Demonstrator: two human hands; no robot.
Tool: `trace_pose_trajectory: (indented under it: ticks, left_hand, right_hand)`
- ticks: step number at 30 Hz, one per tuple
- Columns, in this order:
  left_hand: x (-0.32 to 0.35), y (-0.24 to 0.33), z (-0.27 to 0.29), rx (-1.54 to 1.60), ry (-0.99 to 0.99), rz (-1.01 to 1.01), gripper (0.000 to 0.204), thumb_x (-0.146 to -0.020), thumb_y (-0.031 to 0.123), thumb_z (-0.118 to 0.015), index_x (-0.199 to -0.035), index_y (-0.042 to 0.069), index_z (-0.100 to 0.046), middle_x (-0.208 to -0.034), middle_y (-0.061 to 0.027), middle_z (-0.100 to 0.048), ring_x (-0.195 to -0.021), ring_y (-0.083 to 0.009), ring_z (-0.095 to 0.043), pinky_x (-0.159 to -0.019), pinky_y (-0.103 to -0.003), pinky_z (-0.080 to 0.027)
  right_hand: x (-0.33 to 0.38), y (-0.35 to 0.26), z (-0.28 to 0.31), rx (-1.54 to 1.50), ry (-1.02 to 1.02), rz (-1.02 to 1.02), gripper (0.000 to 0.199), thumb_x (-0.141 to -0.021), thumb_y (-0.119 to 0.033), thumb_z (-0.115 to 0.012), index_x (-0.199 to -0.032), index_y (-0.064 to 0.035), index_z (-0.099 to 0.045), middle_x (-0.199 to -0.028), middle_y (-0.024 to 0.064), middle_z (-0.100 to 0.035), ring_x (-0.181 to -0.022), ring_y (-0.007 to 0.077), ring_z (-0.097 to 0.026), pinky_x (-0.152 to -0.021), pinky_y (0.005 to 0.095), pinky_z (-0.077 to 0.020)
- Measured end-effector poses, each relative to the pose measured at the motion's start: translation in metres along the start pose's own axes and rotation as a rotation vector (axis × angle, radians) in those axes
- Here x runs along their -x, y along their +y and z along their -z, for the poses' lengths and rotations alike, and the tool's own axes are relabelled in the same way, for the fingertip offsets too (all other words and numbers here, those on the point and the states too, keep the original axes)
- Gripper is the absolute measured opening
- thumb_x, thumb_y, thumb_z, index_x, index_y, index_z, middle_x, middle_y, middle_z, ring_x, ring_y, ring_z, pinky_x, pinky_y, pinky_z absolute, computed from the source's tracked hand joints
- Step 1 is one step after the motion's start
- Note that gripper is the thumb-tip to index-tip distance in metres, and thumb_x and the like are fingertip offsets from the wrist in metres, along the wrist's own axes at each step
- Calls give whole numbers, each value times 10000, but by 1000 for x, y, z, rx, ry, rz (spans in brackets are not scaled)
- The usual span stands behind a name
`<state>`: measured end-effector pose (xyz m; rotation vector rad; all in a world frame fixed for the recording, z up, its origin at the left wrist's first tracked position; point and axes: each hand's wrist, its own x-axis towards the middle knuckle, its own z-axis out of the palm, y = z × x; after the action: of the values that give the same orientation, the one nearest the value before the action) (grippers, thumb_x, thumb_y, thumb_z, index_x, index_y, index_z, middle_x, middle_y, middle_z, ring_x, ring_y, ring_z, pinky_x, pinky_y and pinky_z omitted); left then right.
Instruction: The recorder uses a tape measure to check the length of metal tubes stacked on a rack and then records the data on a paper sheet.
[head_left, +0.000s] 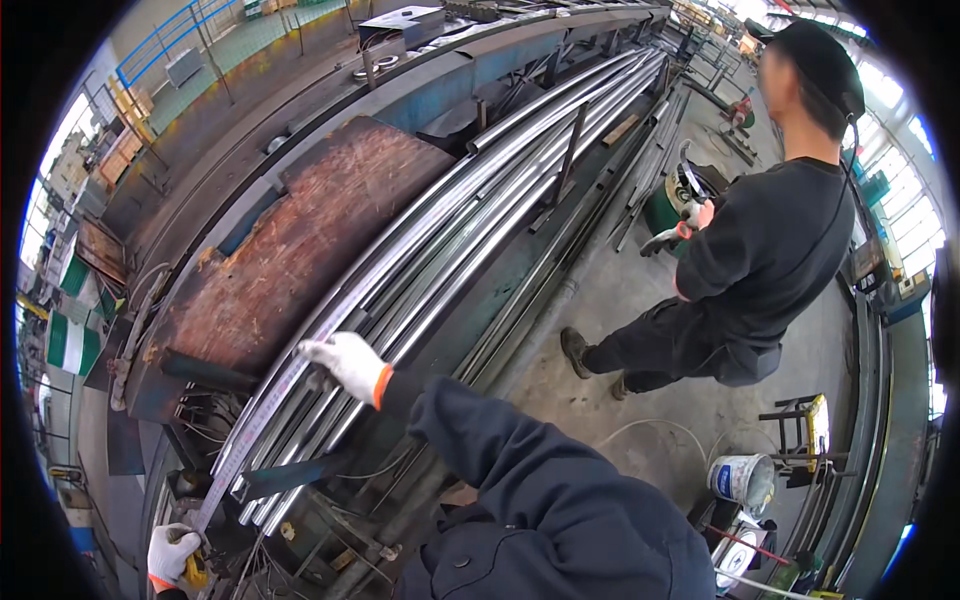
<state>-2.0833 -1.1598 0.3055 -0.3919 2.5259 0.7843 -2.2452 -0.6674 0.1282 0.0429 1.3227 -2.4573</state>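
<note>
At the lower left, my left hand (172, 552) in a white glove with an orange cuff is closed around a yellow tape measure (197, 572). Its pale blade (262, 412) runs out along the outermost shiny metal tube, up and to the right. Farther along, my right hand (347, 365), gloved the same way, reaches across the tubes with fingertips pinched at the blade. The other long metal tubes (455, 245) lie side by side under and beyond that hand, resting on a rack. Part of its fingers is hidden behind the glove's back.
A rusty brown plate (300, 230) lies left of the tubes. Upright posts (572, 150) stand among them. At right a co-worker (760, 240) in dark clothes holds a tool near a green drum (664, 208). A white bucket (742, 482) and a stool (812, 430) stand lower right.
</note>
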Motion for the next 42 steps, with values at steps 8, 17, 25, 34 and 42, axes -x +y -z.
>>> trace_pose_trajectory:
  ticks: [8, 17, 25, 34, 42]
  left_hand:
    - [27, -3, -24, -99, 162, 189, 240, -795, 160, -813, -885, -47, -729, -779, -96, -726, -706, -160, -668, -661, -321, -539]
    - [44, 0, -51, -67, 76, 285, 267, -771, 171, -827, -884, -62, -763, -761, -128, -749, -684, -186, -696, -662, -342, -556]
    - [-45, 102, -148, 2, -192, 81, 321, -879, 232, -724, -957, -76, -766, -752, -72, -731, -694, -122, -656, -654, -303, -510]
    - [-81, 90, -195, 4, -367, 139, 368, -916, 273, -738, -986, -87, -758, -807, -67, -735, -750, -113, -653, -710, -301, -524]
    - [-86, 110, -245, 161, -359, 75, 331, -954, 239, -704, -972, -89, -736, -792, -50, -711, -741, -90, -622, -675, -289, -495]
  right_hand:
    - [-4, 29, 31, -10, -196, -219, 325, -992, -353, -711, -1031, -38, -781, -748, 28, -731, -581, 108, -673, -532, 260, -532]
    - [-52, 74, 148, -116, 145, -280, 334, -1025, -415, -661, -1062, -87, -715, -936, 18, -708, -794, 139, -690, -643, 307, -531]
    - [-46, 57, 176, -241, 122, -89, 412, -1035, -467, -632, -1136, -76, -710, -1025, 17, -717, -904, 129, -651, -700, 336, -546]
    - [-11, 67, 184, -393, 183, -135, 347, -1017, -465, -661, -1101, -130, -700, -1020, -10, -703, -900, 135, -645, -747, 376, -551]
    - [-38, 18, 239, -327, 371, -72, 302, -1054, -348, -622, -1113, -56, -671, -1005, 84, -720, -910, 240, -724, -787, 423, -600]
